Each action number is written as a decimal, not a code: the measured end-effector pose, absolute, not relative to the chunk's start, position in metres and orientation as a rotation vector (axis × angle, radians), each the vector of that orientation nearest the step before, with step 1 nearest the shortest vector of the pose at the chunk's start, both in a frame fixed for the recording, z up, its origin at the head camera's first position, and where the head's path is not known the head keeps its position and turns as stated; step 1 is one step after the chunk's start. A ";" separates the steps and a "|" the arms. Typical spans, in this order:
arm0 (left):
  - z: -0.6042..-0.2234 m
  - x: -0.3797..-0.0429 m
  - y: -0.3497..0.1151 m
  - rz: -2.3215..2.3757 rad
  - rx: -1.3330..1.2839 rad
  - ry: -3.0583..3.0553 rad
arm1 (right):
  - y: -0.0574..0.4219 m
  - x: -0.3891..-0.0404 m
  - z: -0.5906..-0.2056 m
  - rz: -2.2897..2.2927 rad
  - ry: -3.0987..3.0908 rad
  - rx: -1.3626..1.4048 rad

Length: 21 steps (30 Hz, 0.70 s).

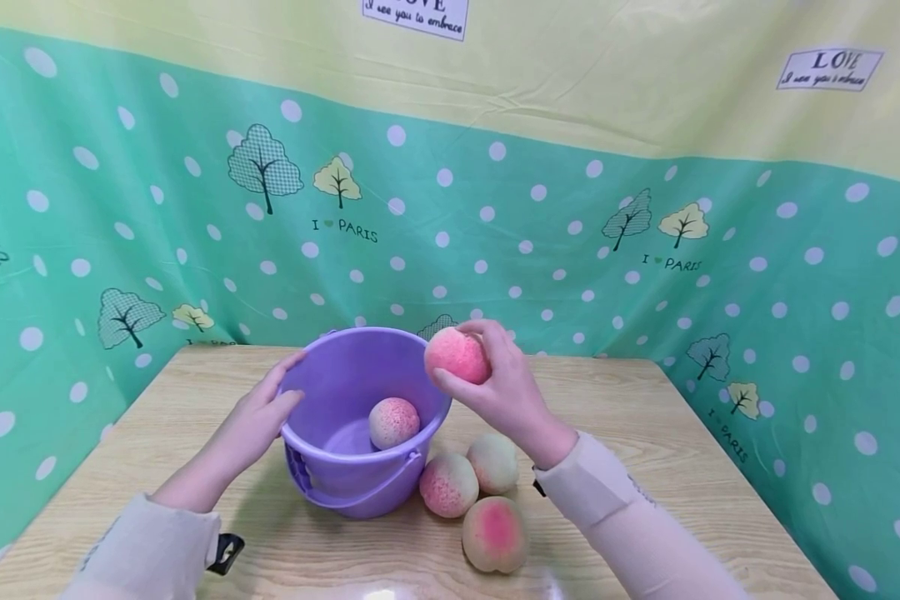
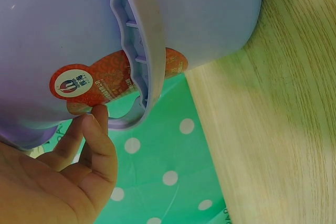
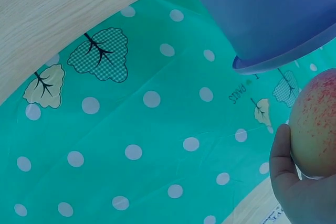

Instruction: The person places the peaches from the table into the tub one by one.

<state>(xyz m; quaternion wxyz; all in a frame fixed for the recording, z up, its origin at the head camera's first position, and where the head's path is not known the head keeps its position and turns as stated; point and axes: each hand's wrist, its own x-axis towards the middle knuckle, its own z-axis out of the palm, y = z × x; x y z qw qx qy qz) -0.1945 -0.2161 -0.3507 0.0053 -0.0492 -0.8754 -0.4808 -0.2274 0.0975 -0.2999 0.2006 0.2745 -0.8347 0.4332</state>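
Observation:
A purple bucket [image 1: 360,483] stands on the wooden table, its mouth tipped somewhat toward the head camera. My left hand [image 1: 258,417] holds the bucket's left rim; in the left wrist view its bent fingers [image 2: 100,145] touch the outer wall by a red label [image 2: 100,82]. Above the right rim, my right hand [image 1: 506,383] grips a pink peach [image 1: 450,354], with the thumb below it. The right wrist view shows this peach [image 3: 317,129] at its right edge, apart from the bucket [image 3: 273,14]. Another peach [image 1: 394,422] lies inside the bucket.
To the right of the bucket, a speckled pink peach [image 1: 448,485], a pale peach [image 1: 493,463] and a peach with a red patch [image 1: 495,535] sit close together on the table [image 1: 630,517]. The bucket's handle [image 1: 382,492] hangs down in front. A green dotted cloth [image 1: 480,242] hangs behind.

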 end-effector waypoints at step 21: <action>-0.349 -0.193 -0.216 -1.526 -0.160 -2.729 | 0.081 -0.225 -0.300 1.352 -2.353 0.765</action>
